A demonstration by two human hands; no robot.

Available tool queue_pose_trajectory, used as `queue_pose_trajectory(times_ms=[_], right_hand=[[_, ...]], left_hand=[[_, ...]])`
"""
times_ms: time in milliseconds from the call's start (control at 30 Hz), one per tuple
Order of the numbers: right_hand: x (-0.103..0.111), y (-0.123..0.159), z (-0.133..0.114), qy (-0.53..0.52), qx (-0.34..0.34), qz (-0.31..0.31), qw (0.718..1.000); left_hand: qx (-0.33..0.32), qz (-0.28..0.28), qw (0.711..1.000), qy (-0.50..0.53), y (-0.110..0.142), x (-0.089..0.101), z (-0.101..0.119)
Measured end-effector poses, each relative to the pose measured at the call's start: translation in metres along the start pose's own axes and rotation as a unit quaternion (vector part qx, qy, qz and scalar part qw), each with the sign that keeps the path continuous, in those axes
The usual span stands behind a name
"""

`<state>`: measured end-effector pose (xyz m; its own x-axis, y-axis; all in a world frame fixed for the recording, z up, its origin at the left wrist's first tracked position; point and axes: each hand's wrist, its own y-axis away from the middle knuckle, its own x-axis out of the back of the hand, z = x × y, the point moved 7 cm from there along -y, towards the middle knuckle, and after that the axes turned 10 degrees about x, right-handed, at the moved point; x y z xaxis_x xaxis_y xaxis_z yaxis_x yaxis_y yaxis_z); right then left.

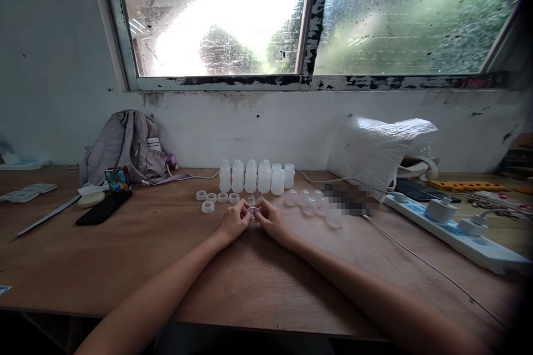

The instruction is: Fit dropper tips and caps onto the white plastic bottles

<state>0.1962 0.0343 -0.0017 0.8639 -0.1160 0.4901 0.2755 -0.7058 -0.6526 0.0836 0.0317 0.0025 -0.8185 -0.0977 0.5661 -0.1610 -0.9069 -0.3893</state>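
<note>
My left hand (234,223) and my right hand (271,222) meet over the middle of the table, fingers closed around a small white bottle ring (252,209). The fingers hide most of it. Just behind them stand clear nipple-like pieces (251,198), partly covered by the fingertips. Several matching white rings (211,197) lie to the left of my left hand, one of them (207,207) nearer to me. Farther back is a row of frosted baby bottles (250,177); those at the left have pointed tops, those at the right are open. Clear round caps (308,211) lie right of my right hand.
A black phone (104,209), a small colourful box (118,178) and a grey backpack (127,144) are at the left. To the right are a pixelated dark item (350,199), a cable (425,260), a white power strip (453,236) and a plastic bag (370,150).
</note>
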Motion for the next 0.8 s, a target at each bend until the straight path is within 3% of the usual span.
queue_pose_trajectory(times_ms=[133,267,400,500,600,800], right_hand=[[0.001,0.001,-0.003,-0.01,0.0,0.003,1.0],[-0.001,0.003,0.003,-0.107,-0.051,-0.001,0.993],[-0.006,0.005,0.014,-0.249,-0.136,0.004,0.959],[-0.011,0.006,0.017,-0.307,-0.162,-0.019,0.938],[-0.013,0.005,0.018,-0.318,-0.159,-0.029,0.934],[-0.01,0.004,0.023,-0.295,-0.145,0.006,0.944]], left_hand=[[-0.021,-0.002,1.0,-0.014,0.001,-0.001,0.002],[-0.023,0.0,1.0,0.014,-0.002,-0.001,-0.002],[-0.009,-0.013,0.998,0.068,-0.007,-0.002,-0.01],[-0.013,-0.021,0.995,0.095,-0.008,-0.002,-0.009],[-0.012,-0.022,0.993,0.115,-0.008,-0.002,-0.007],[0.062,-0.01,0.985,0.163,-0.01,0.003,-0.015]])
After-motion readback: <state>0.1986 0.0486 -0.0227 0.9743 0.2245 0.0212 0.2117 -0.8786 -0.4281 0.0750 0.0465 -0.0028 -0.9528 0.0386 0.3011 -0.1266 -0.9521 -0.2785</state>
